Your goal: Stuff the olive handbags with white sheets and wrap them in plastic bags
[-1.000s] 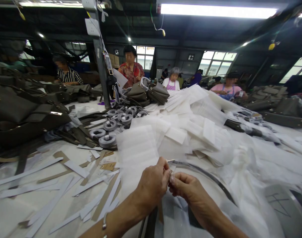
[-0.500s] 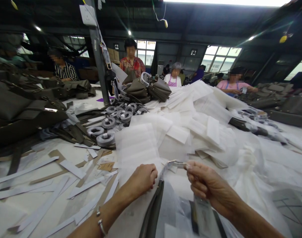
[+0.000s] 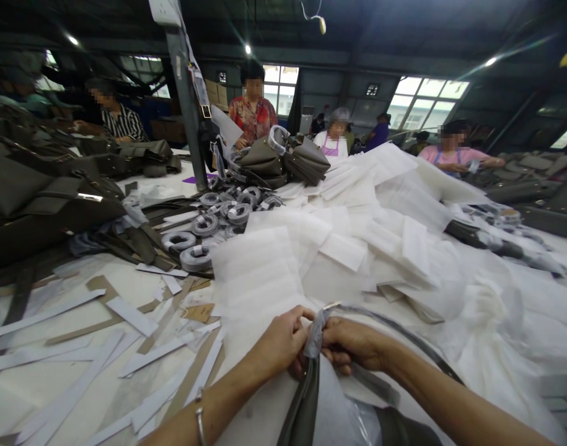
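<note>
Both my hands meet at the end of a dark olive strap (image 3: 298, 402), where grey translucent wrapping film (image 3: 315, 337) covers its top. My left hand (image 3: 287, 339) is closed on the strap from the left, its index finger bent towards the film. From the other side, my right hand (image 3: 352, 339) is closed with curled fingers against the wrapped part. Some fingertips are hidden behind the film. A long wrapped band (image 3: 404, 328) arches from the top of the strap over my right wrist. Below the hands lie clear plastic (image 3: 364, 421) and another dark olive piece (image 3: 404, 427).
White foam sheets (image 3: 255, 260) are heaped ahead and to the right. Coiled wrapped straps (image 3: 197, 257) lie left of them. Paper strips (image 3: 132, 316) are scattered on the left, with dark bags (image 3: 46, 217) beyond. A post (image 3: 185, 93) rises behind; several people work across the table.
My right hand has moved left to the strap beside my left hand. The wrapped end, earlier stretched rightwards between the hands, is now gathered upright, with a band arching over my right wrist.
</note>
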### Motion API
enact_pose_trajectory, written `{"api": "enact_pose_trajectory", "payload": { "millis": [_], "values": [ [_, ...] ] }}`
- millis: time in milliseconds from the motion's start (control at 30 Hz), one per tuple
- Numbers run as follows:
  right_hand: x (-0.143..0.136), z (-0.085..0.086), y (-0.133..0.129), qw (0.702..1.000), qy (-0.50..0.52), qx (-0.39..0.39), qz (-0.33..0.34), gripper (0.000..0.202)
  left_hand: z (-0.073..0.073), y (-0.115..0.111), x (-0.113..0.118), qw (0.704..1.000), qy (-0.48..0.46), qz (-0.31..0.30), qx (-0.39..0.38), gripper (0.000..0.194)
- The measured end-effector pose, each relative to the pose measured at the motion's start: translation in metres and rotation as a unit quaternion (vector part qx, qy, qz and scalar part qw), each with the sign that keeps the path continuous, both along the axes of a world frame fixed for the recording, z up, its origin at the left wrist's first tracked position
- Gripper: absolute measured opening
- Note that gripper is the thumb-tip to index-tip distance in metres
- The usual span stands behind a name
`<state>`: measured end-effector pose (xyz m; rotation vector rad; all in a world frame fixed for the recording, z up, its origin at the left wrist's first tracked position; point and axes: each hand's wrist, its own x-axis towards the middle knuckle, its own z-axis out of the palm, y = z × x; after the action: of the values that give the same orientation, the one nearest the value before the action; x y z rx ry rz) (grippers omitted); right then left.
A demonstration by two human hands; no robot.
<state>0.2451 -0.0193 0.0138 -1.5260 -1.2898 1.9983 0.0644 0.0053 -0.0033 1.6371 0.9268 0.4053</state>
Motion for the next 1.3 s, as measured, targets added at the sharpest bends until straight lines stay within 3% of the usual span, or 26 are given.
{"api": "enact_pose_trajectory", "payload": {
  "millis": [100, 167, 333, 433, 533, 733, 800, 867, 967, 1100, 1200, 1300],
  "values": [
    [0.003, -0.002, -0.003, 0.996, 0.092, 0.001, -0.003, 0.016, -0.001, -0.001, -0.003, 0.985, 0.017, 0.024, 0.172, 0.029],
    [0.006, -0.004, -0.003, 0.993, 0.114, -0.009, -0.007, 0.017, -0.003, 0.000, -0.004, 0.971, 0.054, 0.015, 0.232, 0.023],
    [0.010, -0.002, -0.003, 0.995, 0.089, -0.028, 0.029, 0.020, 0.000, 0.003, -0.009, 0.970, 0.104, 0.010, 0.220, 0.017],
    [0.013, 0.003, -0.011, 0.998, 0.056, -0.010, -0.029, 0.021, 0.007, 0.005, -0.013, 0.966, 0.121, 0.032, 0.224, 0.013],
    [0.012, 0.009, -0.024, 0.986, 0.072, 0.010, -0.152, 0.024, 0.012, 0.007, -0.014, 0.986, 0.032, 0.064, 0.151, 0.007],
    [-0.001, 0.017, -0.040, 0.947, 0.140, 0.027, -0.287, 0.025, 0.012, 0.007, -0.011, 0.992, -0.091, 0.073, -0.040, 0.015],
    [-0.002, 0.021, -0.043, 0.949, 0.150, 0.015, -0.277, 0.023, 0.013, 0.006, -0.011, 0.984, -0.130, 0.088, -0.086, 0.018],
    [-0.002, 0.026, -0.046, 0.956, 0.160, 0.008, -0.248, 0.037, 0.013, 0.006, -0.011, 0.975, -0.157, 0.107, -0.118, 0.021],
    [-0.002, 0.031, -0.050, 0.962, 0.185, 0.010, -0.200, 0.053, 0.010, 0.007, -0.012, 0.966, -0.178, 0.131, -0.136, 0.026],
    [-0.009, 0.029, -0.048, 0.961, 0.225, 0.036, -0.160, 0.058, 0.005, 0.011, -0.011, 0.962, -0.186, 0.137, -0.143, 0.030],
    [-0.017, 0.018, -0.037, 0.971, 0.134, 0.085, -0.180, 0.050, 0.002, 0.012, -0.010, 0.962, -0.184, 0.135, -0.150, 0.032],
    [-0.022, 0.009, -0.026, 0.962, 0.014, 0.192, -0.193, 0.043, 0.000, 0.012, -0.010, 0.960, -0.182, 0.140, -0.159, 0.038]
  ]
}}
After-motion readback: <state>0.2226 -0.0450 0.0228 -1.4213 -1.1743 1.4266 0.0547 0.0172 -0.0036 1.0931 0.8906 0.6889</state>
